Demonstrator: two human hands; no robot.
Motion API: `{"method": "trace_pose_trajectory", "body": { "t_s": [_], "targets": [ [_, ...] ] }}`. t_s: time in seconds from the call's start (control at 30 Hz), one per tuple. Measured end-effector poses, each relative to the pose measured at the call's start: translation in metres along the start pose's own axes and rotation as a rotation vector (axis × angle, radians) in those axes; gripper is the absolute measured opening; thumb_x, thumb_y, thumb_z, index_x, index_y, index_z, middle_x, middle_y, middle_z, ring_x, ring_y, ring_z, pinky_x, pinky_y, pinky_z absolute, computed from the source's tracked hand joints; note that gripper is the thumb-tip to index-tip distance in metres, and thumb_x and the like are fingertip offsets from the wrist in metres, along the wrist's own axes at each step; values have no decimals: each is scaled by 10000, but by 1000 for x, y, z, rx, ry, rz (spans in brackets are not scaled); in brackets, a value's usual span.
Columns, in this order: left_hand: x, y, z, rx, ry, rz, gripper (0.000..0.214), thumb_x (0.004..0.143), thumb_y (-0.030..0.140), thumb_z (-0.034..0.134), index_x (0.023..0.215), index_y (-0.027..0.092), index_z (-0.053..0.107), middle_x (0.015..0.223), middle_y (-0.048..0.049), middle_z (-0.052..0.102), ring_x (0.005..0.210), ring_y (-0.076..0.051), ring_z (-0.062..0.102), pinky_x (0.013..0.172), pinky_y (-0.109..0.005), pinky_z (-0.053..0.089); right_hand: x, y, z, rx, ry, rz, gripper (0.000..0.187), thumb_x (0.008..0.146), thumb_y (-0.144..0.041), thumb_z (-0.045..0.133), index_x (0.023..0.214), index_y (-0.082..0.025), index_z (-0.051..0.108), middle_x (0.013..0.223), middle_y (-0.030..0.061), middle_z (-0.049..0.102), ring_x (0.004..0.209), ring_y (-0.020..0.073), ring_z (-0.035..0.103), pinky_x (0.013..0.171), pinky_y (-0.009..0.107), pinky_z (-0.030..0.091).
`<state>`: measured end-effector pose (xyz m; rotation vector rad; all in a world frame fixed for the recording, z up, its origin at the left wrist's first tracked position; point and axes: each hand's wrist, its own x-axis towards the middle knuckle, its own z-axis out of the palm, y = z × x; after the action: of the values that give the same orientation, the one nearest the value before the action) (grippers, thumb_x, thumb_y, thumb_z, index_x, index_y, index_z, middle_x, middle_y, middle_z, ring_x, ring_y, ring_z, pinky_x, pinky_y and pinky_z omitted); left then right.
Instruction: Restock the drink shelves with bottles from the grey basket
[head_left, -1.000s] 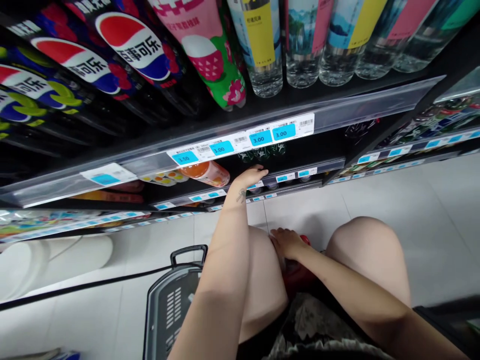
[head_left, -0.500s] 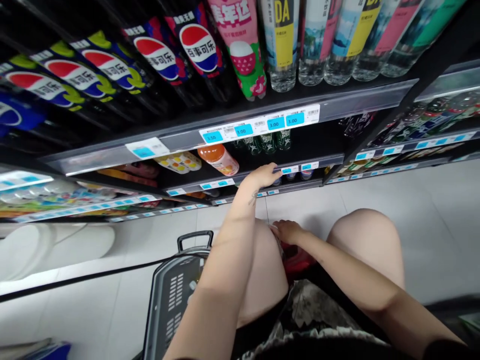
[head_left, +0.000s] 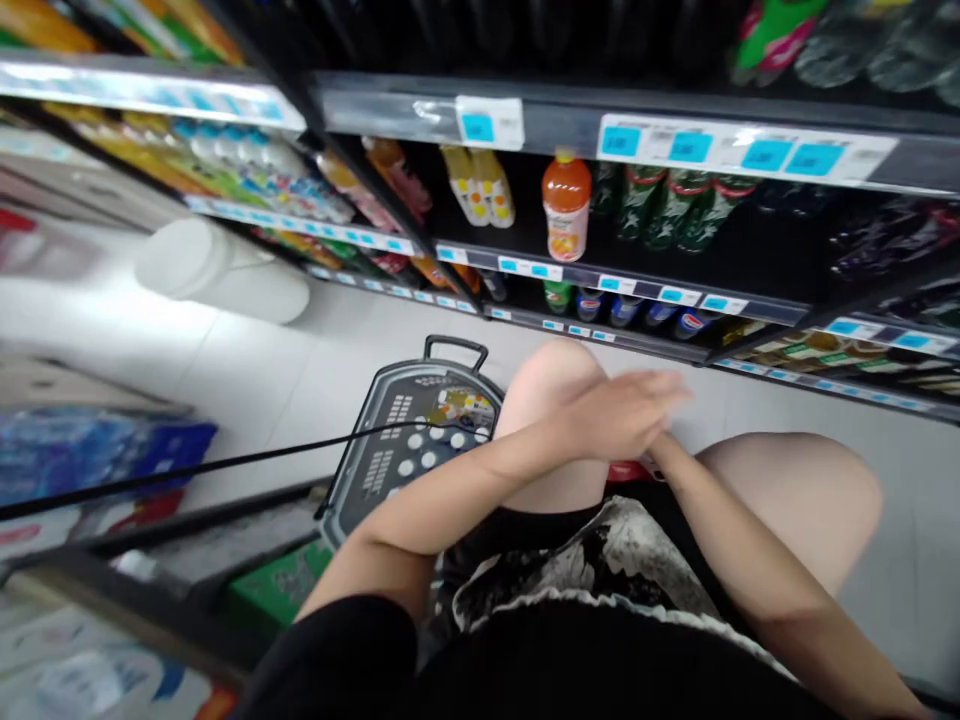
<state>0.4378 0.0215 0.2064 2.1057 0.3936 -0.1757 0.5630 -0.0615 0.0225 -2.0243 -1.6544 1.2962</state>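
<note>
I am crouched in front of a drinks shelf point(head_left: 600, 275). My left hand point(head_left: 622, 415) hovers over my knees with its fingers stretched out, blurred by motion, and nothing shows in it. It covers my right hand, of which only the wrist point(head_left: 664, 455) and forearm show, reaching down between my knees. A bit of something red point(head_left: 626, 470) peeks out under the hands. An orange juice bottle point(head_left: 566, 205) stands upright on the shelf ahead, well beyond both hands.
A grey shopping basket point(head_left: 375, 465) with several bottle caps showing stands on the floor by my left knee. Yellow bottles point(head_left: 480, 185) and green bottles point(head_left: 675, 200) flank the orange one. Pepsi bottles point(head_left: 660, 315) fill the bottom shelf. Packaged goods point(head_left: 90, 450) lie at the left.
My left hand has come off the shelf's edge and pulled back over my knees, above the right hand. The view has swung down and left, showing lower shelves and more of the basket.
</note>
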Motion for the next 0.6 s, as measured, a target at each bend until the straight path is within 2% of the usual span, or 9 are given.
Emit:
{"method": "trace_pose_trajectory", "body": {
  "t_s": [0.07,0.13,0.17,0.2,0.3,0.4,0.47,0.53,0.6],
  "targets": [
    [-57,-16,-1,-468,-410,248,450,942,311,520,1389,305,568,1387,2,600,1265,-206,581,1031,-304,502,-2,8,0,-20,9,37,478,1009,-289,308,1134,-61,709,1083,142,711,1029,240,667,839,272,542],
    [-114,-41,-1,-812,-791,305,430,888,359,616,1315,319,646,1365,30,620,1283,-228,572,1027,-287,515,-2,20,-2,-37,-8,93,393,978,-245,401,1111,-61,722,1145,185,704,1053,282,667,864,301,527],
    [-140,-57,0,-913,-880,261,414,864,374,650,1273,319,680,1385,24,607,1313,-244,545,1054,-295,498,-2,27,-2,-38,-15,114,359,961,-225,436,1095,-67,730,1174,198,695,1073,300,664,878,314,518],
    [-164,-74,3,-983,-899,187,396,837,386,687,1226,318,711,1416,13,581,1334,-260,524,1071,-306,485,-2,33,-2,-33,-18,134,345,950,-218,455,1090,-73,734,1199,201,686,1092,309,658,889,323,512],
    [-224,-131,21,-1096,-733,-89,403,761,401,765,1142,269,752,1364,-57,624,1289,-292,563,977,-329,541,-1,49,0,43,1,185,355,949,-227,454,1133,-87,723,1253,181,666,1139,309,638,911,342,507],
    [-263,-187,45,-1084,-546,-373,440,697,389,813,1090,203,749,1216,-109,701,1185,-277,626,829,-283,566,-3,52,5,42,-21,198,377,961,-212,431,1192,-74,694,1299,174,641,1189,281,615,925,316,509],
    [-274,-219,61,-1004,-374,-646,455,616,393,839,1001,175,734,1093,-102,737,1062,-254,671,754,-255,557,-8,48,11,-151,-113,213,376,964,-230,456,1229,-83,679,1335,183,615,1225,285,595,941,316,501],
    [-272,-245,72,-847,-145,-867,402,607,401,804,895,143,694,930,-73,744,907,-216,685,715,-250,545,-17,43,20,-350,-211,258,355,923,-251,552,1201,-84,698,1320,214,616,1219,338,592,954,375,495],
    [-260,-264,81,-675,61,-957,323,663,400,733,803,125,640,761,-27,694,796,-178,649,725,-250,531,-27,41,30,-449,-252,263,348,873,-253,623,1167,-90,717,1284,230,633,1174,373,612,935,424,501]
  ]
}}
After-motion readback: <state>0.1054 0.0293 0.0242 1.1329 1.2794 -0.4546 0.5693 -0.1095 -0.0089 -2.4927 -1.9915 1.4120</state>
